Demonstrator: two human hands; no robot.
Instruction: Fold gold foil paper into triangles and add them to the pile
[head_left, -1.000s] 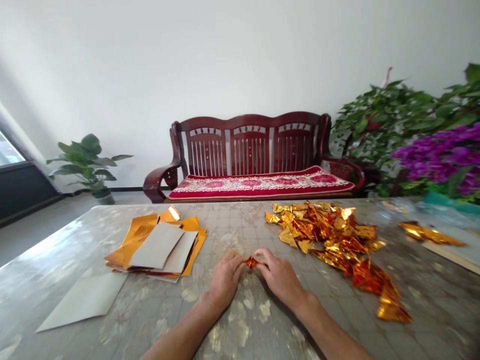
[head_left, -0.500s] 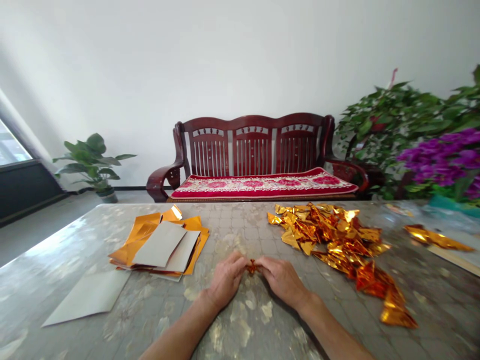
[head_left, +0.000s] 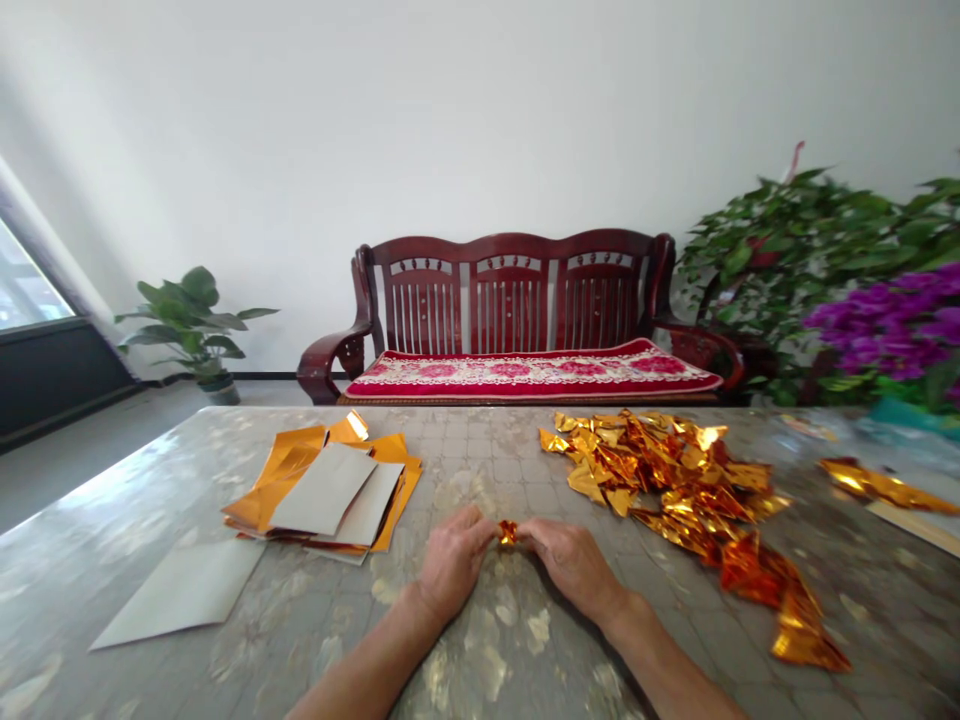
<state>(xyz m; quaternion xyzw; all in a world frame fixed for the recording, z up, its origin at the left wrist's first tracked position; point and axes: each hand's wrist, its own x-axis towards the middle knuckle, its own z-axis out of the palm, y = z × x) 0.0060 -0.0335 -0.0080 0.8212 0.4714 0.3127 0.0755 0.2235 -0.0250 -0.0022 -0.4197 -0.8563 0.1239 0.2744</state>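
Between my two hands, near the middle of the table, is a small piece of shiny gold foil paper. My left hand pinches its left end, and my right hand pinches its right end. To the left lies a stack of gold and grey-white paper sheets. One pale sheet lies apart, nearer the front left. A heap of folded gold foil pieces spreads to the right of my right hand.
The patterned table fills the foreground. At its right side are a long gold foil piece, a pale board and clear plastic. Behind stand a wooden bench, a potted plant and purple flowers.
The small foil piece between my hands now shows a wider, brighter face. Both hands hold nearly the same pose, and the whole view has shifted slightly.
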